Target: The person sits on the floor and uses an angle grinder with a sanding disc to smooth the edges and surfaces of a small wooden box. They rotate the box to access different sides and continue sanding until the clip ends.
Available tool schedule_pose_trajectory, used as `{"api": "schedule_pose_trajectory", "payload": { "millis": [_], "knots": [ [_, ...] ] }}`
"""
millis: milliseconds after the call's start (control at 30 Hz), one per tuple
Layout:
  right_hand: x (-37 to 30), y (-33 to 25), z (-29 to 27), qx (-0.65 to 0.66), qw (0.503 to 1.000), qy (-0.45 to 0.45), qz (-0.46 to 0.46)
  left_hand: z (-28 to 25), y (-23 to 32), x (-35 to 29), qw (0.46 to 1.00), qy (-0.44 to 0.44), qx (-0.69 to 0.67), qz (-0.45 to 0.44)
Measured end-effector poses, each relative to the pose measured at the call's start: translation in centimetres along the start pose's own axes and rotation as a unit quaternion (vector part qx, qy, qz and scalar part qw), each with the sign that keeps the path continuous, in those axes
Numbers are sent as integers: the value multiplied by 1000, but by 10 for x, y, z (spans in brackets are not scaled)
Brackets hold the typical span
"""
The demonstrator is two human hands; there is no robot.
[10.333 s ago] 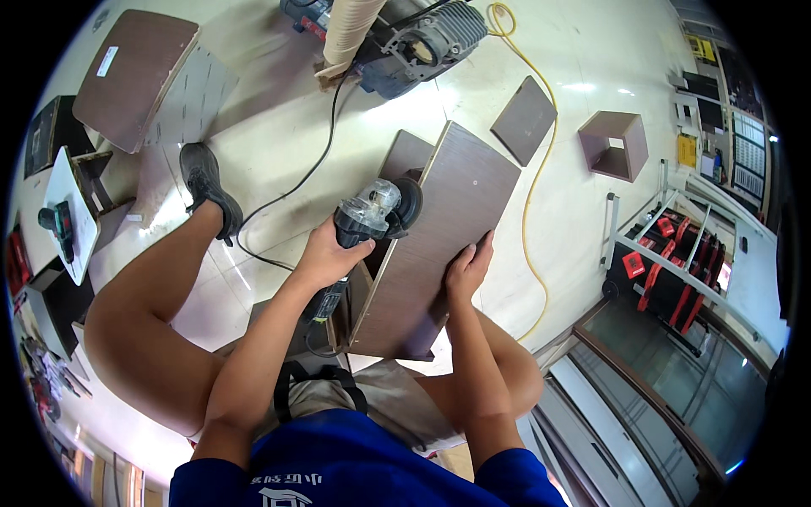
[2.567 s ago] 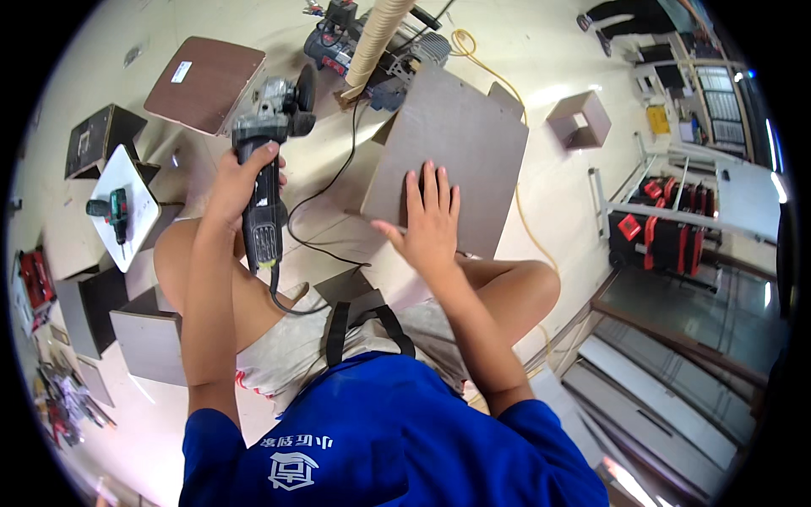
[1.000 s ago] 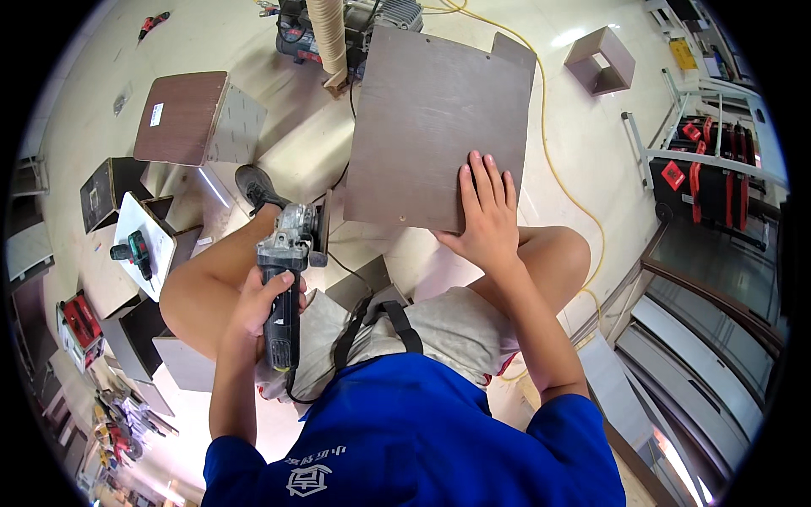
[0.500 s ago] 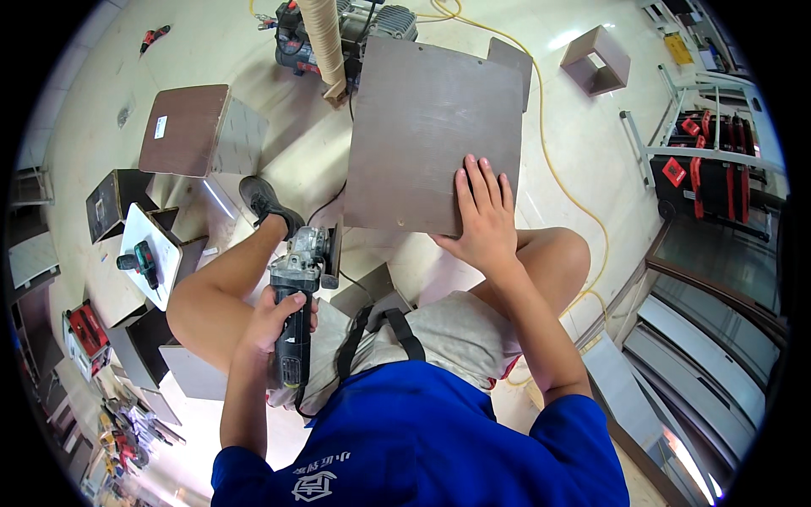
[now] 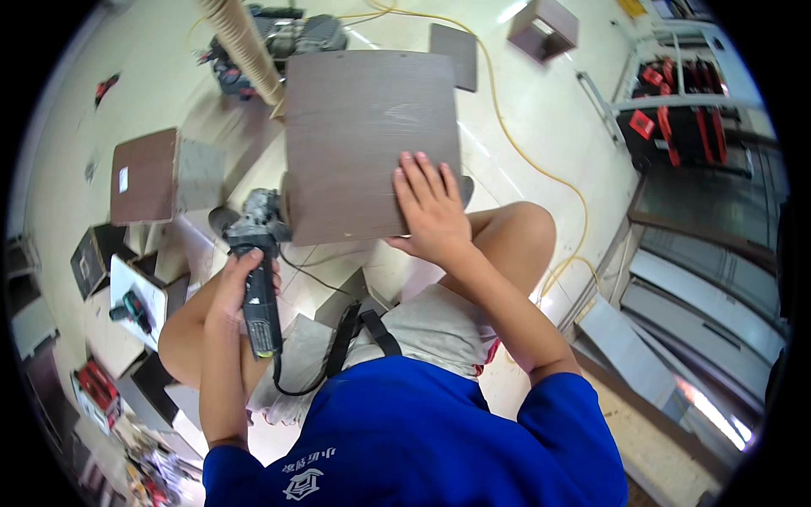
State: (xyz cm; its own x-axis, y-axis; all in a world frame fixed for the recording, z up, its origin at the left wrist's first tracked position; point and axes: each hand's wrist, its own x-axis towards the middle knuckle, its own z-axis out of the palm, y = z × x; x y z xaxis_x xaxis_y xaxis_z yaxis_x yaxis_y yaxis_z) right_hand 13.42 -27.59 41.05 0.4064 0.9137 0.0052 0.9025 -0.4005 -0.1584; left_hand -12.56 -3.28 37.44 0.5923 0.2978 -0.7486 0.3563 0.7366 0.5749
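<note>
My left hand (image 5: 239,286) is wrapped round the black body of a corded angle grinder (image 5: 260,308). Its grey metal head and disc are up against the left edge of a brown board (image 5: 363,127); whether the disc touches the edge I cannot make out. The board's broad face is turned up in front of my knees. My right hand (image 5: 433,209) lies flat on its near right part, fingers stretched out and the thumb by the near edge. A black cord runs from the grinder's rear end across my lap.
A brown-topped box (image 5: 145,176) stands at the left, near a white board (image 5: 139,291) with a cordless drill (image 5: 133,313) on it. A ribbed hose (image 5: 241,46) and a compressor (image 5: 300,38) are at the back. A yellow hose (image 5: 541,165) curves along the right floor.
The grinder has moved up and left, coming against the board's left edge. The view has shifted, and the board now sits further left. My right hand has stayed flat on it.
</note>
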Motion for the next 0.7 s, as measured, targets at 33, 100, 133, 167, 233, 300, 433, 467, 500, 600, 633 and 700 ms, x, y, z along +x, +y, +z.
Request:
{"api": "schedule_pose_trajectory", "payload": {
  "millis": [33, 100, 133, 167, 233, 300, 433, 467, 500, 600, 633, 700],
  "knots": [
    [-1, 1, -1, 0, 1000, 4, -2, 2, 8, 9, 1000, 0, -6, -12],
    [-1, 3, -2, 5, 1000, 14, -9, -1, 19, 33, 999, 3, -17, -30],
    [-2, 3, -1, 11, 1000, 22, -11, -4, 30, 43, 999, 4, 1, -32],
    [-2, 4, -1, 17, 999, 29, -14, -2, 38, 53, 999, 6, 18, -33],
    [-3, 6, 2, 19, 999, 40, -15, 11, 58, 60, 998, -3, 46, -43],
    [-6, 7, 2, 15, 999, 40, -11, 16, 66, 66, 998, -23, 34, -50],
    [-8, 8, 4, 21, 998, 55, -11, 13, 56, 53, 999, -12, 27, -39],
    [-7, 8, 6, 20, 998, 63, -15, 7, 46, 49, 999, -11, 22, -39],
    [-7, 8, 8, 20, 997, 67, -14, 5, 39, 40, 999, -7, 18, -40],
    [-8, 7, 11, 26, 997, 75, -17, -2, 20, 10, 996, -30, -5, -82],
    [-8, 8, 10, 25, 997, 74, -17, -4, 12, 6, 996, -28, -14, -81],
    [-7, 9, 9, 27, 997, 73, -19, -7, 4, 2, 998, -7, -5, -60]
  ]
}}
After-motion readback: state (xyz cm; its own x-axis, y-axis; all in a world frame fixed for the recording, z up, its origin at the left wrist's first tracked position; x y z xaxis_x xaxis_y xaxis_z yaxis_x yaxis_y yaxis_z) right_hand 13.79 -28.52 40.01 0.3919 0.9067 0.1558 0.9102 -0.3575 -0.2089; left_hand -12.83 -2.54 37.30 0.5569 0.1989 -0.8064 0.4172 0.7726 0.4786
